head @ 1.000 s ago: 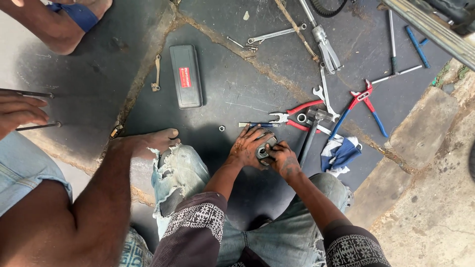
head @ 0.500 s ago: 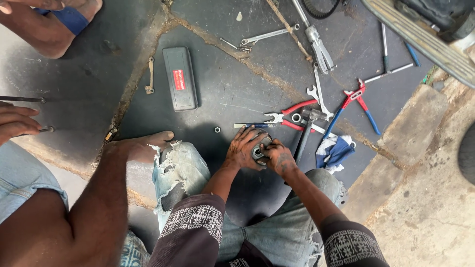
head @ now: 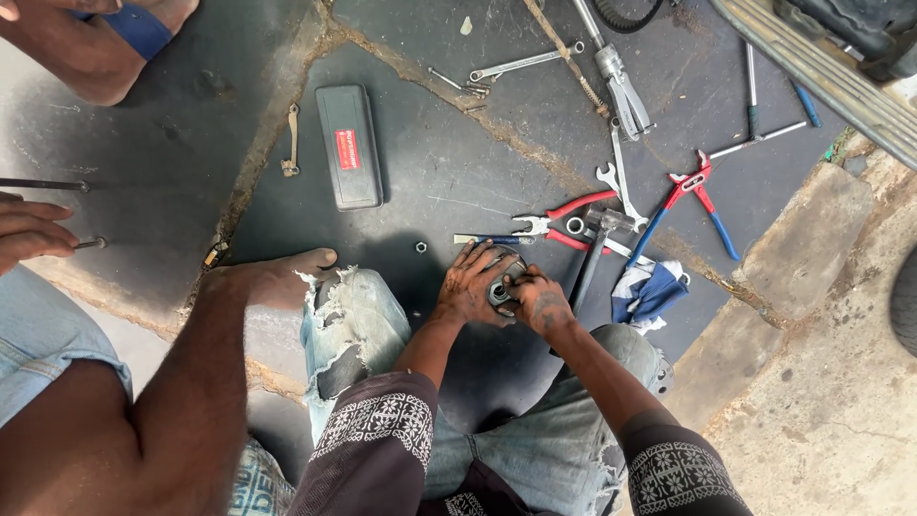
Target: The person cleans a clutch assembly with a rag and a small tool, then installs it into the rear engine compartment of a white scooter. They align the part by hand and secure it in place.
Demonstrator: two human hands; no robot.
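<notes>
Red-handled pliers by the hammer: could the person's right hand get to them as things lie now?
Probably yes. The red-handled pliers lie on open ground just beyond the right hand, nothing covering them; but that hand, like the left hand, is on the round metal part.

Centre: my left hand and my right hand meet around a small round part on the ground between my knees.
12 o'clock: pliers just beyond my hands; a long wrench far past them.
1 o'clock: hammer just beside my right hand.
3 o'clock: rag.
11 o'clock: closed tool case.
9 o'clock: another person's hand, well apart.
</notes>
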